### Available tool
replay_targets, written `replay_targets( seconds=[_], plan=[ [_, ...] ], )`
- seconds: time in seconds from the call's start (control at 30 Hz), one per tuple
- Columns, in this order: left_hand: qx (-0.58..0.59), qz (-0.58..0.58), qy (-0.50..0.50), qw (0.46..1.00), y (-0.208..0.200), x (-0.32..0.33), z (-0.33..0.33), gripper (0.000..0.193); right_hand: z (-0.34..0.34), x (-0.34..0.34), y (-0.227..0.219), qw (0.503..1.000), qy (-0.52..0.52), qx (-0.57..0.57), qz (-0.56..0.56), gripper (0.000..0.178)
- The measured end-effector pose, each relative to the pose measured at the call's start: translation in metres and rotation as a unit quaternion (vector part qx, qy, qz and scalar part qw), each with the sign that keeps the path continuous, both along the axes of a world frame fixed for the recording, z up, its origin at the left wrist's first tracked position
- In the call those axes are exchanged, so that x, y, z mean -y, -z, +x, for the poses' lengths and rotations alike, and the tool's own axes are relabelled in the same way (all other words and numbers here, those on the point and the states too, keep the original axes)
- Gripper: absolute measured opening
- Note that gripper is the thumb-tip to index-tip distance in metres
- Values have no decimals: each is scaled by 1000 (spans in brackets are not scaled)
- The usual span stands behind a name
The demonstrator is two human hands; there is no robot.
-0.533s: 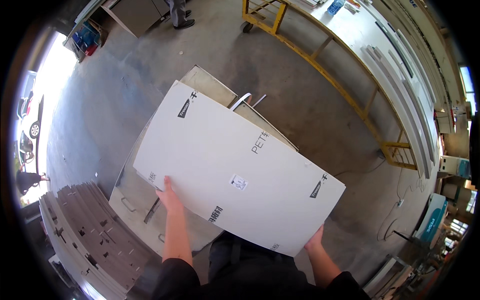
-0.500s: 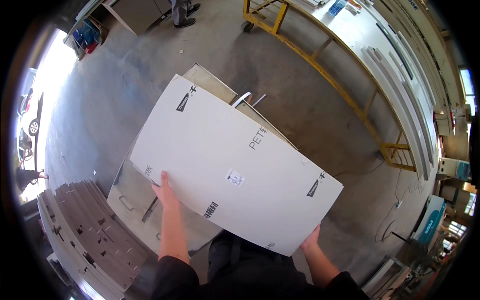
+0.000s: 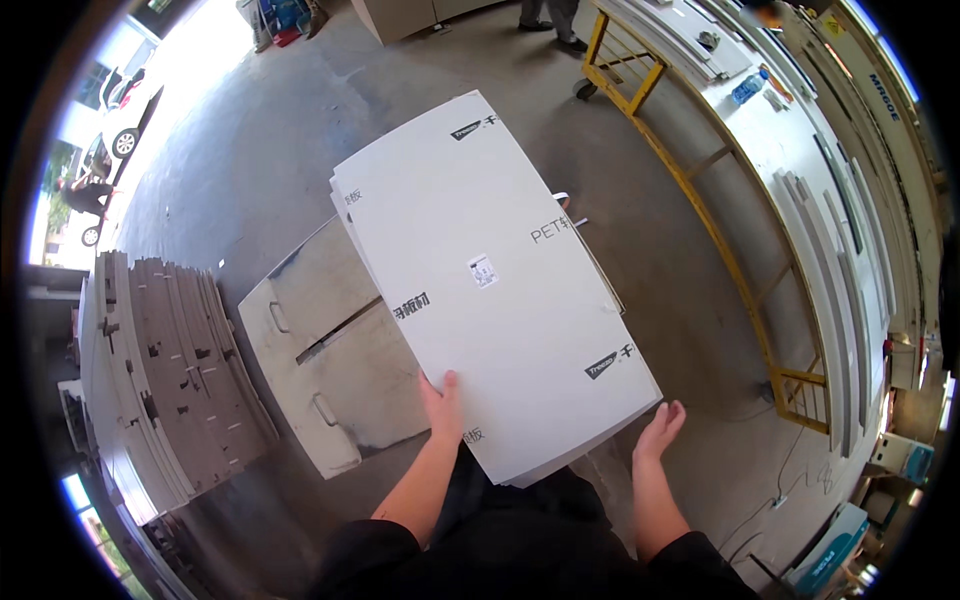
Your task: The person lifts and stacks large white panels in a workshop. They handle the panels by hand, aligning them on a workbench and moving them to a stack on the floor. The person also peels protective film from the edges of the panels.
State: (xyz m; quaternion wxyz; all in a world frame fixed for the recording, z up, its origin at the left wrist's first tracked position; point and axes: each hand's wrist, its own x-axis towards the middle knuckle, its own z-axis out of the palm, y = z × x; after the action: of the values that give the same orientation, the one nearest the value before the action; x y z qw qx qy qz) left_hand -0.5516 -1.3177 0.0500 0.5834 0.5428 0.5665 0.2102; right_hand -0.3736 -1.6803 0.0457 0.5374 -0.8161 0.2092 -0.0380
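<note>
A large white panel (image 3: 510, 330) with dark print and a small white label lies slantwise in front of me. Along its lower edge a second sheet's edge shows beneath it. My left hand (image 3: 442, 402) grips its left long edge near the bottom, thumb on top and the other fingers hidden underneath. Just off the lower right corner is my right hand (image 3: 658, 430), its fingers stretched out and holding nothing. Under the panel, a worn beige platform (image 3: 345, 350) with metal handles and a dark slot sticks out on the left.
To the left stands a stack of brown-edged boards (image 3: 190, 370). A yellow-framed rack (image 3: 715, 210) on casters carries long white strips and a blue-tinted bottle (image 3: 746, 88) on the right. Another person's legs (image 3: 549, 20) are at the far side. Cables (image 3: 775, 500) lie on the floor at right.
The panel has turned clockwise, its far end swinging right, uncovering more of the platform. My right hand has come off the panel's edge; my left still grips it. The view has also shifted.
</note>
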Motion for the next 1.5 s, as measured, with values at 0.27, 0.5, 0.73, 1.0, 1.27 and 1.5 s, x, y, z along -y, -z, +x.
replay_targets(
  seconds=[0.27, 0.5, 0.73, 1.0, 1.27, 1.5],
  plan=[
    [65, -134, -26, 988, -29, 71, -17, 60, 150, -48, -34, 852, -483, -164, -115, 48],
    [51, -127, -69, 988, -11, 91, -21, 74, 118, -69, -40, 847, -485, -132, -172, 62],
    [-140, 26, -6, 990, -13, 129, -6, 83, 154, -44, -3, 846, -495, -187, -63, 48],
    [-187, 76, -56, 978, -26, 139, -14, 79, 144, -45, -21, 822, -542, -168, -51, 45],
    [-194, 82, -49, 976, -28, 158, -26, 69, 146, -37, -35, 738, -591, 172, -277, 40],
    [-201, 81, -91, 972, -16, 160, -38, 54, 133, -55, -50, 690, -613, 136, -360, 41]
  ],
)
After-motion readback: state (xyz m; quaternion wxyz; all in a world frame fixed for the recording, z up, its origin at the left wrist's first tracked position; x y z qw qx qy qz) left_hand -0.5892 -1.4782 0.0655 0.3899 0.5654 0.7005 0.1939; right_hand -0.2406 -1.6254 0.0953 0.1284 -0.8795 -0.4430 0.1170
